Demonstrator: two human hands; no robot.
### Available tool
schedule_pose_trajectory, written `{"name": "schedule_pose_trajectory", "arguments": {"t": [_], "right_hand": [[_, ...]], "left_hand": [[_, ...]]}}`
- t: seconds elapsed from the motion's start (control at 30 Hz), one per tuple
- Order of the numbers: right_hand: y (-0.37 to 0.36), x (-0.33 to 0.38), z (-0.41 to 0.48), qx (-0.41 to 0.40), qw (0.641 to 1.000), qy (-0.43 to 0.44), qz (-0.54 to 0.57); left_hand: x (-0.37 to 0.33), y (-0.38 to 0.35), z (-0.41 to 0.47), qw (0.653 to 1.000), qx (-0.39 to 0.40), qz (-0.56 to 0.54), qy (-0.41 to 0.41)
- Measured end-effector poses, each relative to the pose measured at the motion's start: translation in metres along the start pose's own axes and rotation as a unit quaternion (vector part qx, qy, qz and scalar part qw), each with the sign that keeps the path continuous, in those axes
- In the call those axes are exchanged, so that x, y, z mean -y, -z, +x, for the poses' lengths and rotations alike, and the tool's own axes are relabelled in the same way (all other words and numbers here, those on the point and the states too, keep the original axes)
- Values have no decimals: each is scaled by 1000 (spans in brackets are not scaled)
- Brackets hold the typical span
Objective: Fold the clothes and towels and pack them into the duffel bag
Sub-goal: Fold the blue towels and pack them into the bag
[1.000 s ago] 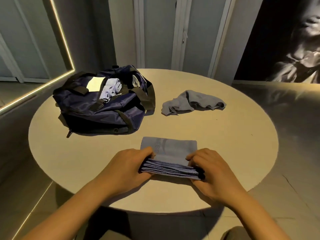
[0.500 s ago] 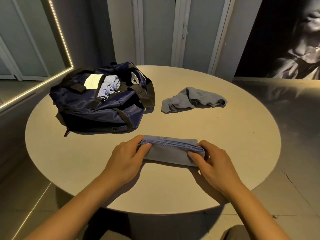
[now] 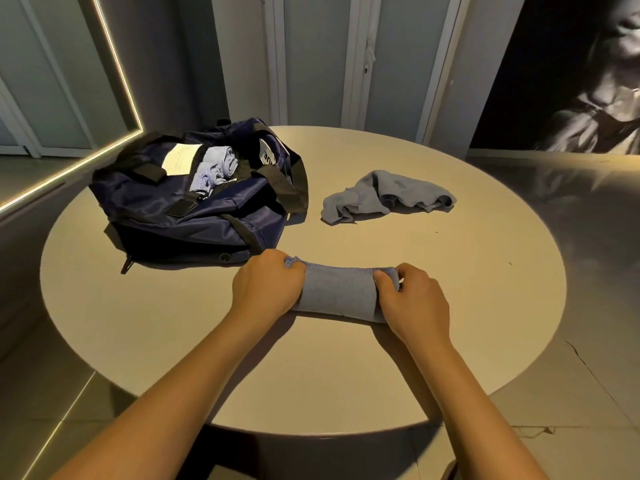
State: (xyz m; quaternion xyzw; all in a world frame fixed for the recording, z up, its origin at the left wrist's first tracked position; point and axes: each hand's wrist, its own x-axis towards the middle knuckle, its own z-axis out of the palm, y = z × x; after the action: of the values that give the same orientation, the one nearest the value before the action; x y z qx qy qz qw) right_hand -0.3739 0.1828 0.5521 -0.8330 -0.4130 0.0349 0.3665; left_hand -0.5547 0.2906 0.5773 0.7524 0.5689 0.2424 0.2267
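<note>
Left hand (image 3: pixel 266 289): fingers curled round the left end of the folded towel (image 3: pixel 337 292), knuckles up, a firm grip, nothing loose here.
Right hand (image 3: pixel 412 299): clamped on the right end, thumb on top and fingers tucked round the edge; both hands are closed on the one bundle.
Towel: a thick, short bundle lying on the table (image 3: pixel 450 289) just in front of the person, long axis running left to right, its stitched edge on the far side.
Key relation: the duffel bag (image 3: pixel 194 209) sits beyond and to the left of the bundle, so the left hand is the nearer one; my read is the bundle must travel forward and left to reach it.
Bag mouth: open on top, rolled cloths (image 3: pixel 218 166) already packed inside beside a white card (image 3: pixel 180 159), with room to their right as far as I can tell.
Farthest: a crumpled cloth (image 3: pixel 384 195), unfolded, lies well apart from the hands, just right of the bag, probably next in line.
</note>
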Motion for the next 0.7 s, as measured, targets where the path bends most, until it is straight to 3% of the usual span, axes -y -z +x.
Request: {"name": "schedule_pose_trajectory", "arguments": {"t": [0.2,0.3,0.43,0.53,0.63,0.7], "right_hand": [[-6,1,6,1,998,-64,13],[-7,5,12,6,997,-75,-17],[-11,6,10,-37,998,-13,-57],[-14,0,12,-27,997,70,21],[-14,1,17,40,995,75,55],[-13,4,20,53,996,65,35]], "left_hand": [[5,-11,-7,993,-92,42,-63],[5,-13,-7,990,-98,59,-80],[10,-8,5,998,-29,32,-38],[9,-4,13,999,12,38,-16],[5,-5,16,997,4,65,-39],[5,-8,15,989,-50,86,-114]]}}
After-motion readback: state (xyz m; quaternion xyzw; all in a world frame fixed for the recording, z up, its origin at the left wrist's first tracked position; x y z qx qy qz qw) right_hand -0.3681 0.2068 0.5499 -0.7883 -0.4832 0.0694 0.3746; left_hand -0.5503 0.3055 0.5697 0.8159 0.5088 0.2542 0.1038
